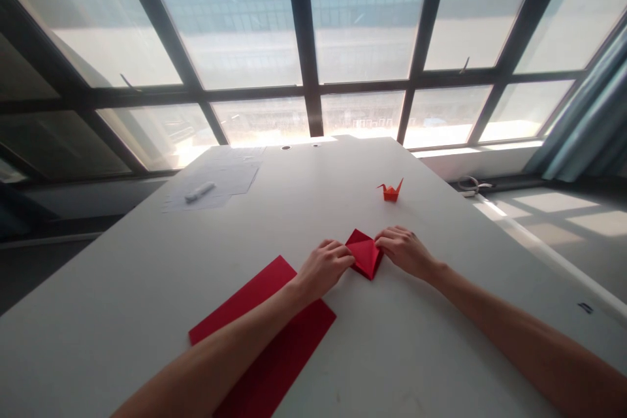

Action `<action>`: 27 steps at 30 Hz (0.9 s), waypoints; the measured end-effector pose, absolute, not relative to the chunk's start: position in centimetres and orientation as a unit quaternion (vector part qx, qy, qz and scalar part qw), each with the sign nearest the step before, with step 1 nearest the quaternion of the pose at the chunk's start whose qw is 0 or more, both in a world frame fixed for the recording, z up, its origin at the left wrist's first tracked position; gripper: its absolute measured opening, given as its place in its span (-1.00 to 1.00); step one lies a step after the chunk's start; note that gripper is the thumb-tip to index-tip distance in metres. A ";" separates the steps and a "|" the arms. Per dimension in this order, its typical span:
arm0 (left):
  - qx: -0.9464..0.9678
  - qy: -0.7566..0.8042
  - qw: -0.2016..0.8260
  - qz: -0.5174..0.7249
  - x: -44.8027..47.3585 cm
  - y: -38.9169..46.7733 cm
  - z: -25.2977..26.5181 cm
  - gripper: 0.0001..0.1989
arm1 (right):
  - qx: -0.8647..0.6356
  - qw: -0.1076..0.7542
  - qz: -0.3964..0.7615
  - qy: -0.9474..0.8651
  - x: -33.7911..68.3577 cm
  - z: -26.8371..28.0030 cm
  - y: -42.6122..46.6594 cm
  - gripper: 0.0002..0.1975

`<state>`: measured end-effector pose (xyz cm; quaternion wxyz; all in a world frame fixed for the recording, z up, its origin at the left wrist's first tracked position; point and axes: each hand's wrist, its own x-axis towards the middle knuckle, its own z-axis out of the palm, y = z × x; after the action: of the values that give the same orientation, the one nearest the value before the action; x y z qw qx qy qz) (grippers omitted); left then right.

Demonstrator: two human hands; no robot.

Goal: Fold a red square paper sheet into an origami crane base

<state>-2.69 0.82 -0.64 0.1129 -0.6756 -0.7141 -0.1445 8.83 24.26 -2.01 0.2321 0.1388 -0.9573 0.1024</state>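
A piece of folded red origami paper (365, 257) lies on the white table, its outline roughly a diamond with one corner toward me. My left hand (327, 264) pinches its left corner, fingers bent and closed. On the opposite corner, my right hand (404, 249) grips the paper's edge between closed fingers. The fingertips partly cover both side corners. Under my left forearm is a large sheet or stack of red paper (304, 346), part of it hidden by the arm. A small orange-red paper crane (390, 192) stands upright beyond my right hand.
White paper sheets (235, 176) lie at the far left of the white table (313, 202), with a whitish tube-like object (200, 192) on top. A small dark item (585, 307) lies near the right edge. Large windows (365, 13) rise behind, and a blue-grey curtain (580, 114) hangs at right.
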 end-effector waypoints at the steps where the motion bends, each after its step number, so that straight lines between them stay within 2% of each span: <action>1: -0.672 -0.718 0.117 -0.139 -2.7 0.8 -0.7 -0.82 | 0.130 0.234 0.112 -0.957 8.7 -2.1 24.3 -0.82; 6: -0.627 -0.749 0.099 -0.189 -2.8 0.8 -1.1 -0.82 | 0.096 0.244 0.144 -0.954 8.5 -2.4 24.3 -0.81; 13: -0.495 -0.763 -0.040 -0.414 -3.1 1.4 -1.9 -0.92 | 0.081 0.236 0.224 -0.942 8.6 -2.4 23.6 -0.67; 17: -0.435 -0.752 -0.095 -0.485 -3.2 1.7 -2.1 -0.90 | 0.031 0.239 0.286 -0.928 8.8 -2.4 22.7 -0.74; 20: -0.411 -0.741 -0.124 -0.516 -3.4 1.9 -2.3 -0.86 | 0.020 0.238 0.321 -0.917 8.8 -2.4 22.3 -0.67; 22: -0.401 -0.743 -0.124 -0.521 -3.6 2.0 -2.4 -0.86 | 0.016 0.236 0.343 -0.909 8.7 -2.5 22.1 -0.63; 27: -0.392 -0.761 -0.073 -0.512 -3.3 2.1 -2.2 -0.89 | -0.026 0.240 0.427 -0.871 8.3 -2.9 21.6 -0.69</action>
<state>-3.30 2.07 -2.18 -0.0729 -0.3918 -0.7610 -0.5119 8.28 21.62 -2.90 0.2397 -0.0261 -0.8714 0.4271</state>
